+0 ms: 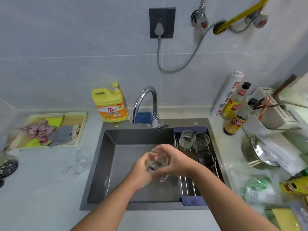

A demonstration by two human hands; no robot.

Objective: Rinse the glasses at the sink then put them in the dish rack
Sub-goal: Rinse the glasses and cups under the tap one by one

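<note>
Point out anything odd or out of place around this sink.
Nothing broken or spilled shows. The only untidy spots are crumpled cloths heaped in the tray left of the sink, and a wrapped roll leaning against the wall on the right.

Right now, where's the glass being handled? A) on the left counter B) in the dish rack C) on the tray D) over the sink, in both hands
D: the left hand and right hand hold the glass above the sink, left of the dish rack.
</note>
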